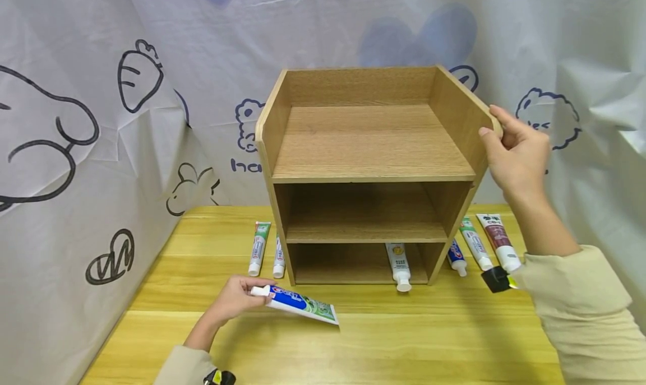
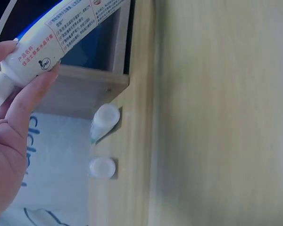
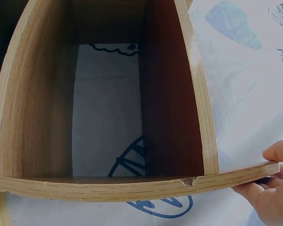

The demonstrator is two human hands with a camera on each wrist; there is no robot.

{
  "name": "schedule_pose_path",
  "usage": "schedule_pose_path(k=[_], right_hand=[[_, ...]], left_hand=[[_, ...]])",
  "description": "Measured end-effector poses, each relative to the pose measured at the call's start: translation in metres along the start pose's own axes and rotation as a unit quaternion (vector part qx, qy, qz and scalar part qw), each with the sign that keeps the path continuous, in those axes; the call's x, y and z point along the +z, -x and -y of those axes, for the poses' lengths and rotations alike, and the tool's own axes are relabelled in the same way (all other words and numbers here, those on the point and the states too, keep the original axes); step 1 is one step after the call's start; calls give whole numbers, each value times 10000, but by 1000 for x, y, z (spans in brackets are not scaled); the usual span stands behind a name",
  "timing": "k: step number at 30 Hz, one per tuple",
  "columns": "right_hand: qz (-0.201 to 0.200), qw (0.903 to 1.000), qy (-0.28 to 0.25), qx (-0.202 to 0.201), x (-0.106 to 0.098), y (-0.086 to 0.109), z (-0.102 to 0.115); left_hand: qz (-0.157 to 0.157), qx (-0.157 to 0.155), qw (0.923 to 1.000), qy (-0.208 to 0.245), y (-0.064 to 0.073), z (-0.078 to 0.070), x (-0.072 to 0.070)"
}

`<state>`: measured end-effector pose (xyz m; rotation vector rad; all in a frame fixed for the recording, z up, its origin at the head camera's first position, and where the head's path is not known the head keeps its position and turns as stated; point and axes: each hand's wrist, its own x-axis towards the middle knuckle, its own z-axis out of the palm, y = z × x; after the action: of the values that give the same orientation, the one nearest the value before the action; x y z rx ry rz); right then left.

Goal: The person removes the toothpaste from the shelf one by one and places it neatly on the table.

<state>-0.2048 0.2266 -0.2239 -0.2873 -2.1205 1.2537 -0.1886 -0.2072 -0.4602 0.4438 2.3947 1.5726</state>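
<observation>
A blue, green and white toothpaste tube point(image 1: 303, 304) is pinched at its cap end by my left hand point(image 1: 237, 300), held in front of the shelf's lower left. The left wrist view shows the printed back of this toothpaste tube point(image 2: 61, 40) between thumb and fingers. My right hand point(image 1: 522, 149) grips the upper right side panel of the wooden shelf point(image 1: 373, 141). In the right wrist view the fingers point(image 3: 273, 193) hold the panel's end from both sides. On the bottom level of the shelf lies a white toothpaste tube point(image 1: 398, 264), its cap jutting past the front edge.
Left of the shelf lie two green-and-white tubes, one point(image 1: 259, 249) fully visible. On the right are a blue tube point(image 1: 456, 258), a green-and-white tube point(image 1: 475, 244) and a maroon-and-white tube point(image 1: 498, 241). A white patterned curtain point(image 1: 328, 26) surrounds the yellow wooden table point(image 1: 393, 340).
</observation>
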Motion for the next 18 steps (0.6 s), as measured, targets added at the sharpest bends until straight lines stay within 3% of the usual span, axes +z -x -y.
schedule_pose_path(k=[8,18], right_hand=[[30,10000,52,-41,-1,0,2],[23,10000,25,-64,-1,1,2]], left_hand=[[-99,-13,9999,-55,7,-2,-16],[-466,-403,9980,-144,15,0,-31]])
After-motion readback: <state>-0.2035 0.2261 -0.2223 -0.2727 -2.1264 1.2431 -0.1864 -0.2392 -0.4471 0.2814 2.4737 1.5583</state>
